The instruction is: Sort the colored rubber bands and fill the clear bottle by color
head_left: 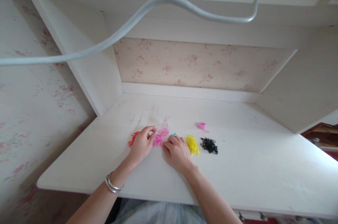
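My left hand (142, 142) hovers over a pile of red rubber bands (133, 139), hiding part of it. Its thumb and index finger are pinched together; whatever they hold is too small to make out. Beside it lies a pile of pink rubber bands (157, 141). My right hand (179, 151) rests on the tabletop with its fingers curled closed, covering most of a few blue bands (173, 134). What is under those fingertips is hidden. Just behind the hands are a small clear plastic container (166, 120) and a pink piece (164, 132) in front of it.
Yellow bands (192, 145) and black bands (209, 145) lie right of my right hand. A pink cap (202, 126) sits behind them. The white desk (253, 167) has side panels and a shelf above. A white cable (158, 0) crosses the upper view.
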Motion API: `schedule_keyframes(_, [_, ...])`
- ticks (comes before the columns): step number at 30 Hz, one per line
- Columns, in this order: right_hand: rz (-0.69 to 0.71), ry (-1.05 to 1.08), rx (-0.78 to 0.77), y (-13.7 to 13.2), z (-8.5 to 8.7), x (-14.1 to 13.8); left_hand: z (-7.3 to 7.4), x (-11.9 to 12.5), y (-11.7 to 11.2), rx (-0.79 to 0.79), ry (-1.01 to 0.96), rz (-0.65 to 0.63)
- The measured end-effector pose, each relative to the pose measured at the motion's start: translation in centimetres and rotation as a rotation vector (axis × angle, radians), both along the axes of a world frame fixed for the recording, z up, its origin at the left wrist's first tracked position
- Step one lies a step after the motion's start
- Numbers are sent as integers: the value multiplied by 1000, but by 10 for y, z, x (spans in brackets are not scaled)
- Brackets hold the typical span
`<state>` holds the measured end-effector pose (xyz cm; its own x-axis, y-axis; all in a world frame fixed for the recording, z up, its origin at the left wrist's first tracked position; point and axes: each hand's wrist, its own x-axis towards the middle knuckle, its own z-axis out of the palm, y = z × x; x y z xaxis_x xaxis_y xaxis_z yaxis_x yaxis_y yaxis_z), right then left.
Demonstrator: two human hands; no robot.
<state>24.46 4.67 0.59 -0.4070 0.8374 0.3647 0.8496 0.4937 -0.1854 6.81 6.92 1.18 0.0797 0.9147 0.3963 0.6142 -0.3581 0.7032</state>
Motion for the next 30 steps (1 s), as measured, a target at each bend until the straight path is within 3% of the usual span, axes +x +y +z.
schedule_keyframes(13, [3,118,-11,2,-1,1,10,1,0,68,-31,76])
schedule_keyframes(17, [-11,187,2,4,-3,1,25,5,-2,72,-31,81])
schedule_keyframes(24, [-22,288,7,4,-2,2,67,15,13,166,-25,57])
schedule_keyframes(30, [-25,300,21,3,0,2,73,24,30,198,74,40])
